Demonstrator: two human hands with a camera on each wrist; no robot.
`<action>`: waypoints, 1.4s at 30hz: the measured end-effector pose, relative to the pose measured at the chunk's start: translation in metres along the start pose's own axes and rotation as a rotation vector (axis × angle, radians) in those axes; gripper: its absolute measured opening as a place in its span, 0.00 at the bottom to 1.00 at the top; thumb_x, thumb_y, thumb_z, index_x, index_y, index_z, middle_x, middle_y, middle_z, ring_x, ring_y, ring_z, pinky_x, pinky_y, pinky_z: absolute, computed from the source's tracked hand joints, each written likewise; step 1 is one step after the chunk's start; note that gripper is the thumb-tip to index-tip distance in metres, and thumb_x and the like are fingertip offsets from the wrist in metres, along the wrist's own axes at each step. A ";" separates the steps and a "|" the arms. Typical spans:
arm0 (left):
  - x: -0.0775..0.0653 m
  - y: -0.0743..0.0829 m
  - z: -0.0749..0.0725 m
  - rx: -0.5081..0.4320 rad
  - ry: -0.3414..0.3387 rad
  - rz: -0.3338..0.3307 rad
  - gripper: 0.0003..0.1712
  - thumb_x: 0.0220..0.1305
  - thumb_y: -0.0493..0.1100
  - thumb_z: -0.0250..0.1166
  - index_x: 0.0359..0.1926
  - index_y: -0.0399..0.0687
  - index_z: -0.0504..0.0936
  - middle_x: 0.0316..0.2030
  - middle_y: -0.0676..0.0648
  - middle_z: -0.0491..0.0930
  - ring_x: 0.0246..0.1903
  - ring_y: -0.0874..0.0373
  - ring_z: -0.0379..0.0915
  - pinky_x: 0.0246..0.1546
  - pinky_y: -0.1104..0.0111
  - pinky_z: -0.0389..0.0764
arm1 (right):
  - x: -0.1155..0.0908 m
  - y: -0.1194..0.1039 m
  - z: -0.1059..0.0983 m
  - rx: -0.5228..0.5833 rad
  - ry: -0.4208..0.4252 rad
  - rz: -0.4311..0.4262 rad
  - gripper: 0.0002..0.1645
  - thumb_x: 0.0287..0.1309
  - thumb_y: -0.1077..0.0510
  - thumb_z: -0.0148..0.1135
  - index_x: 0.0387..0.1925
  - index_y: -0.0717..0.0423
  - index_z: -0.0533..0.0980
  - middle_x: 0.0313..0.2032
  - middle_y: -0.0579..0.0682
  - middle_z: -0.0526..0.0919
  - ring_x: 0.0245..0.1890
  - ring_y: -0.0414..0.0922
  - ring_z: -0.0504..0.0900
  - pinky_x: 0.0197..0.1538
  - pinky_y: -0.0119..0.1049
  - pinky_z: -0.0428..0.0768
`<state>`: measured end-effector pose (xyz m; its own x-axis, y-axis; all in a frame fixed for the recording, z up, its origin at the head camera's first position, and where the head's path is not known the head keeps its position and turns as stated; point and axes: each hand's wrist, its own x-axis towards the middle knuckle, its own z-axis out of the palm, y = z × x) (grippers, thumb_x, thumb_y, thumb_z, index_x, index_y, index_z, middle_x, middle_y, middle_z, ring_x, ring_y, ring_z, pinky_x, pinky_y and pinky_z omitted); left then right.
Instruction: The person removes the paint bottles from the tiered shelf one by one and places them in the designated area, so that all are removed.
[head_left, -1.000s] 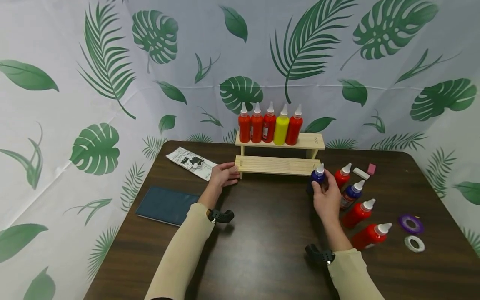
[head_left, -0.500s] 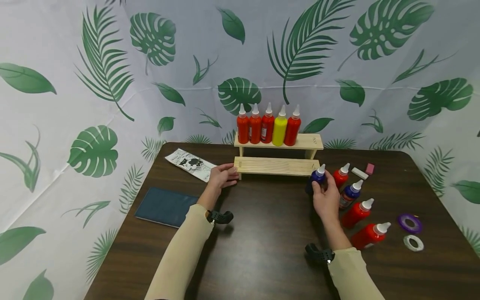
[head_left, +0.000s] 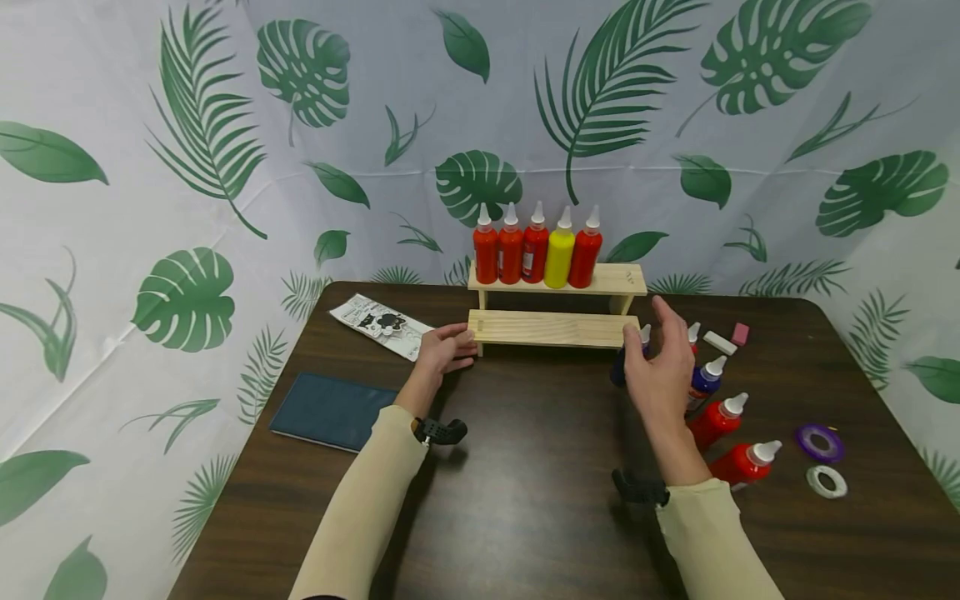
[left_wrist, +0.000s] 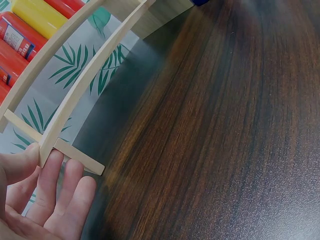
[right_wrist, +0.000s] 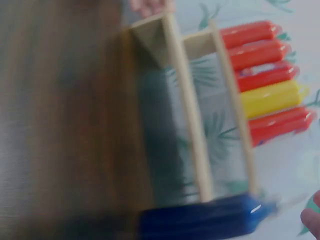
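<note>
My left hand (head_left: 444, 350) pinches the left end of the lower step of a two-step wooden rack (head_left: 555, 328). In the left wrist view, the thumb and fingers (left_wrist: 50, 175) meet at the board's end. A dark blue squeeze bottle (right_wrist: 195, 220) with a white nozzle stands at the rack's right end. My right hand (head_left: 660, 375) is above and beside it with fingers spread, partly hiding it in the head view. The right wrist view shows a fingertip apart from the bottle. Several red bottles (head_left: 510, 256) and one yellow bottle (head_left: 560, 258) stand on the upper step.
Right of my right hand stand another blue bottle (head_left: 705, 382) and red bottles (head_left: 716, 423). Beyond them lie white and pink blocks (head_left: 740, 334), a purple tape roll (head_left: 820, 442) and a white one (head_left: 827, 482). A printed sheet (head_left: 382, 325) and dark notebook (head_left: 333, 410) lie left.
My right hand has let go of the blue bottle and lifted up from it, its fingers now spread. The left hand keeps its place at the rack's end.
</note>
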<state>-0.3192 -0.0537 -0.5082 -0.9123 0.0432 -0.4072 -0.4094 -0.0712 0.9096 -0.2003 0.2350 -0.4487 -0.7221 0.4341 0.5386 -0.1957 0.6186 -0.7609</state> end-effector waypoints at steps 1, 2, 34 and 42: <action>0.000 0.000 0.000 -0.002 0.002 0.003 0.18 0.61 0.41 0.67 0.53 0.44 0.81 0.38 0.40 0.85 0.35 0.53 0.84 0.34 0.63 0.85 | 0.005 -0.007 0.001 -0.013 -0.003 -0.043 0.30 0.61 0.54 0.62 0.65 0.48 0.68 0.62 0.49 0.72 0.62 0.45 0.70 0.63 0.49 0.71; 0.000 0.000 -0.001 -0.004 0.002 0.005 0.18 0.61 0.41 0.67 0.53 0.44 0.81 0.38 0.40 0.85 0.34 0.53 0.84 0.33 0.63 0.85 | 0.011 -0.013 0.002 -0.023 -0.016 -0.069 0.31 0.61 0.55 0.62 0.65 0.49 0.68 0.62 0.50 0.72 0.63 0.47 0.69 0.63 0.50 0.70; 0.002 -0.001 -0.001 -0.012 -0.003 -0.005 0.19 0.61 0.41 0.68 0.54 0.46 0.81 0.38 0.40 0.85 0.34 0.54 0.84 0.32 0.65 0.85 | 0.110 -0.021 0.065 0.068 -0.477 0.248 0.34 0.67 0.55 0.56 0.70 0.56 0.57 0.65 0.62 0.65 0.62 0.60 0.68 0.63 0.52 0.70; 0.002 -0.001 -0.001 -0.017 -0.010 -0.006 0.19 0.61 0.41 0.68 0.53 0.46 0.81 0.38 0.40 0.85 0.35 0.53 0.84 0.32 0.65 0.85 | 0.093 -0.037 0.037 0.149 -0.394 0.263 0.35 0.65 0.51 0.58 0.70 0.50 0.58 0.65 0.57 0.67 0.63 0.55 0.68 0.64 0.51 0.70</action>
<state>-0.3207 -0.0545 -0.5097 -0.9096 0.0532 -0.4121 -0.4154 -0.0874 0.9055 -0.2851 0.2286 -0.3839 -0.9501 0.2645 0.1655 -0.0451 0.4087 -0.9116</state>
